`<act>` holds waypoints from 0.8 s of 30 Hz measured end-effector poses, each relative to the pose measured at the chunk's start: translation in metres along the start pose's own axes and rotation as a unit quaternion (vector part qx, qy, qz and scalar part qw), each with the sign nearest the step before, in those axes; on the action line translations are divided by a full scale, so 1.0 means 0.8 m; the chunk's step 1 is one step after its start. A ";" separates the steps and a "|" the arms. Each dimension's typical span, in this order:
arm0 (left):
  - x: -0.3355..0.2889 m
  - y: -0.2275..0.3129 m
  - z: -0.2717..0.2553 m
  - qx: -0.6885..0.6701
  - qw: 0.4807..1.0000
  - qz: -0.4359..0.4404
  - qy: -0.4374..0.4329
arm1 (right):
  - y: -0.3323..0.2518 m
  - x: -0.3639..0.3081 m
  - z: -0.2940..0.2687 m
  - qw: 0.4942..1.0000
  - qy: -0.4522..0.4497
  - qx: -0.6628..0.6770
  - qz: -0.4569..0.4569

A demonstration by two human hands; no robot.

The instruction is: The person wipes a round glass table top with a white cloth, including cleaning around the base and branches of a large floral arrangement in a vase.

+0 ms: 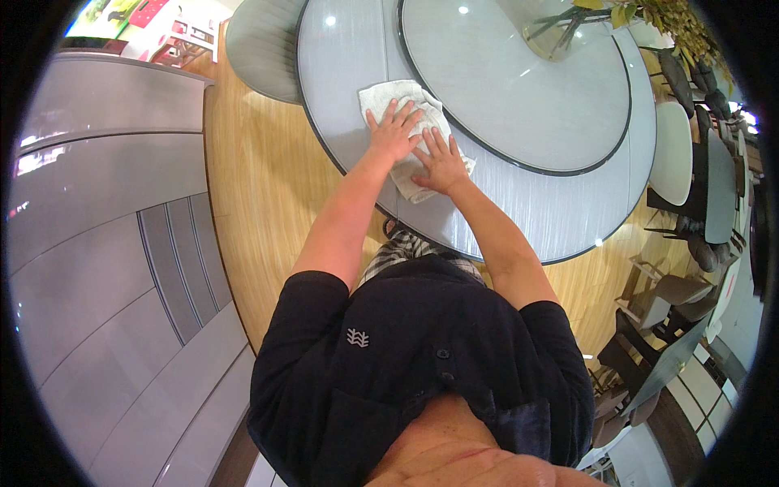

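Observation:
A white cloth point(389, 93) lies spread and a little rumpled on the grey round table point(519, 207), beside the dark rim of its raised round centre. Pressing flat on the upper part of this cloth is my left hand point(395, 132), its fingers apart. Just to the right and nearer to me, my right hand point(445, 166) also rests on the cloth with spread fingers. Both palms face down, and neither hand grips anything. The cloth's middle is partly hidden under the hands.
A glass vase point(553, 39) with leafy stems stands on the turntable point(527, 105). A grey chair point(264, 49) touches the table's left side, and a white chair point(672, 154) stands at the right. Grey cabinets point(105, 187) line the left. Several more chairs and tables fill the far right.

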State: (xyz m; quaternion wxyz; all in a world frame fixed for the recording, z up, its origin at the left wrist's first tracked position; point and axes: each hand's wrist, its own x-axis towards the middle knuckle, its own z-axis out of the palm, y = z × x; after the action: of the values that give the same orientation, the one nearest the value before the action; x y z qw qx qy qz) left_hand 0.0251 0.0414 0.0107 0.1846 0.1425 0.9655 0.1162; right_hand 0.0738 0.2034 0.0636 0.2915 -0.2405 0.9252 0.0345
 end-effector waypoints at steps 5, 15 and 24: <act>0.007 -0.009 -0.011 0.007 1.000 0.013 0.009 | -0.001 0.004 -0.011 1.000 -0.001 0.005 0.002; 0.007 -0.019 -0.026 0.028 0.998 0.041 -0.027 | -0.010 -0.001 -0.011 0.999 0.020 0.032 -0.001; -0.011 -0.002 -0.024 0.016 0.998 0.053 -0.019 | -0.022 -0.021 -0.011 0.999 -0.010 0.033 0.034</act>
State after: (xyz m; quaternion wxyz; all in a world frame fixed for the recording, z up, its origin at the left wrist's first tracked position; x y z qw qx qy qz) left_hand 0.0255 0.0339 0.0303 0.1938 0.1986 0.9546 0.1082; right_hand 0.0895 0.1936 0.0814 0.3072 -0.1988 0.9305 0.0162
